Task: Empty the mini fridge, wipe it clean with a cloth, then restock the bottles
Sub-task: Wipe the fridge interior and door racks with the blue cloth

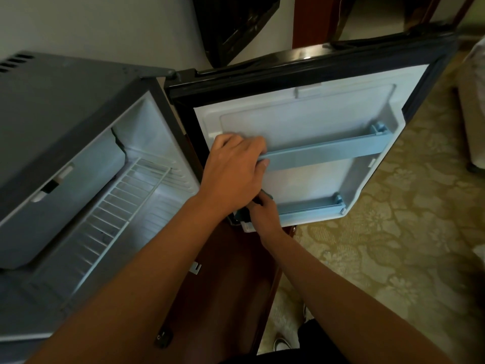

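The mini fridge (65,106) stands open, and no bottles show inside it or on the door. Its door (341,82) is swung out to the right with the white inner lining facing me. My left hand (236,164) grips the left end of the upper blue-grey door rail (328,151), fingers curled over its top and thumb on its front. Lower down, my right hand (262,214) is at the left end of the lower door rail (312,206), fingers curled on a dark teal piece that looks like a cloth (241,214). My left forearm hides most of it.
Inside the fridge are a white wire shelf (126,203) and a grey freezer flap (63,190). A dark wooden cabinet panel (231,271) lies below the door. Patterned yellow carpet (393,245) spreads to the right, and a dark object (236,24) leans on the wall behind.
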Available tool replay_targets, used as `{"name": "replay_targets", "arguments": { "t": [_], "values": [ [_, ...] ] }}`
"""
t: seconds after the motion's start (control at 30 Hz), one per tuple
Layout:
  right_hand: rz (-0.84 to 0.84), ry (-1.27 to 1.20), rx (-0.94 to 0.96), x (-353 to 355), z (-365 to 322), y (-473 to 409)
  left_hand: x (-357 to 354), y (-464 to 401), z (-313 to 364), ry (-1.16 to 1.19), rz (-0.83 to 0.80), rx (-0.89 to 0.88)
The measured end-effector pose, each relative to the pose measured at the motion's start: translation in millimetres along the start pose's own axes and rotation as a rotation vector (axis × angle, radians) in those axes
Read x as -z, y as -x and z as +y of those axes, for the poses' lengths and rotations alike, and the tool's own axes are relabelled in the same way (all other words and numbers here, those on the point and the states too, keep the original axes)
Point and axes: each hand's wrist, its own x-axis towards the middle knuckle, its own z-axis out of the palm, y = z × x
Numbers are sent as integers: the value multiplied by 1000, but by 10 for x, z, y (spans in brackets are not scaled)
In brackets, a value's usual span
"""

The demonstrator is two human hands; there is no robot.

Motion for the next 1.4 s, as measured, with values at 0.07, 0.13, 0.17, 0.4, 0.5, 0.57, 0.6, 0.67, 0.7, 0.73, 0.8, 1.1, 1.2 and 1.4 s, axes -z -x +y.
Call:
{"name": "replay_targets", "arguments": {
  "t": [0.07,0.13,0.17,0.4,0.5,0.57,0.6,0.67,0.7,0.73,0.8,1.1,1.2,1.4],
  "values": [
    [6,-34,24,-7,-78,52,0,-2,1,-2,-2,0],
    [-2,-66,57,16,-157,105,-1,-1,2,-4,-3,2],
    [-12,-80,80,34,-195,124,-3,1,3,-6,-3,3],
    [-5,-147,285,44,-450,222,9,-8,19,-8,0,1],
    [-5,-130,306,48,-421,195,8,-7,24,-6,5,0],
    [-17,-115,304,51,-399,170,11,-6,19,-3,8,-5],
    [-19,-108,294,47,-393,160,10,-7,17,-4,5,-6],
    [-22,-100,265,48,-369,131,11,-10,10,-7,-3,-5],
    [-21,-93,255,58,-345,109,10,-9,7,-7,-6,-3],
    [-22,-85,244,69,-320,94,11,-8,4,-6,-6,-2],
    [-39,-73,196,77,-237,57,11,-2,-6,1,-4,-7],
    [-178,214,-58,70,189,-122,5,2,-21,12,4,-22],
    [-210,197,-91,35,157,-162,1,1,-17,12,-7,-15],
    [-166,116,-113,-10,200,-121,27,4,-7,7,-1,-22]
  ]
}}
